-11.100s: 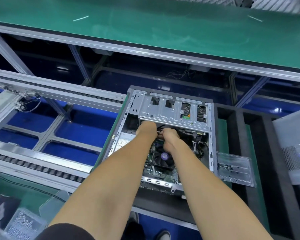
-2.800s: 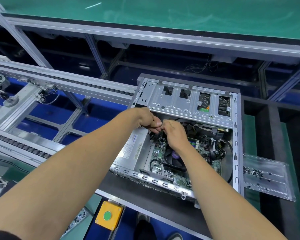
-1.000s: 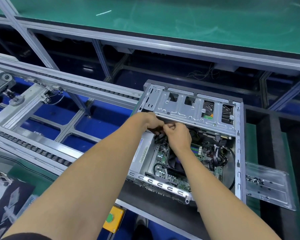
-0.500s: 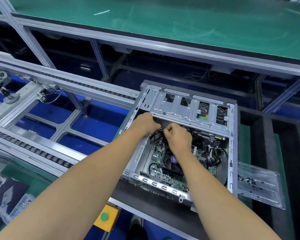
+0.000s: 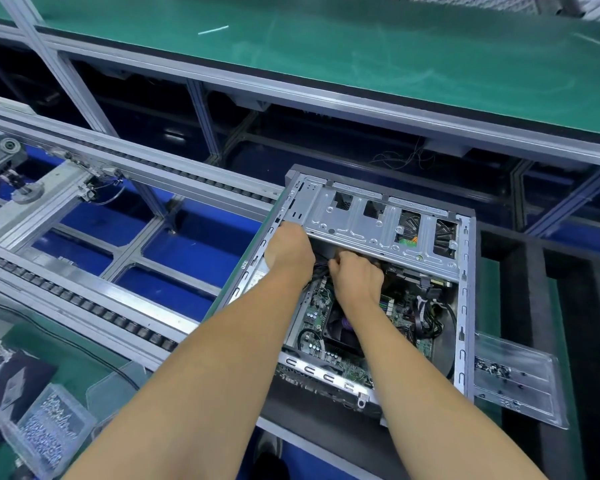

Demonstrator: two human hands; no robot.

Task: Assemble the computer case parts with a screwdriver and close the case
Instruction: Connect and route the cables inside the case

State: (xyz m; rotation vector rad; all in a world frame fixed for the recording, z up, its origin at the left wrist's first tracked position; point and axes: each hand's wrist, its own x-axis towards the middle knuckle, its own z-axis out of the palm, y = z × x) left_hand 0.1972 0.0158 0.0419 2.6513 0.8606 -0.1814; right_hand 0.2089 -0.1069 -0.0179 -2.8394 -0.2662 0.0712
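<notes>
An open grey computer case (image 5: 465,306) lies on its side in front of me, with its silver drive cage (image 5: 378,220) along the far side and the green motherboard (image 5: 314,306) showing below. Both my hands reach in under the near edge of the cage. My left hand (image 5: 288,251) is at the cage's left corner, back up, its fingers hidden beneath it. Just to its right, my right hand (image 5: 357,275) has its fingers curled and pinches a black cable (image 5: 320,268) that runs between the two hands. No screwdriver is in view.
A clear plastic tray (image 5: 513,379) with small screws lies right of the case on black foam (image 5: 534,289). A clear box of screws (image 5: 49,434) sits at lower left. Conveyor rails (image 5: 84,299) run to the left and a green bench top (image 5: 361,46) lies beyond.
Both hands have stayed together at the cable under the drive cage. My left hand has slid further under the cage's left corner, and the view has shifted slightly.
</notes>
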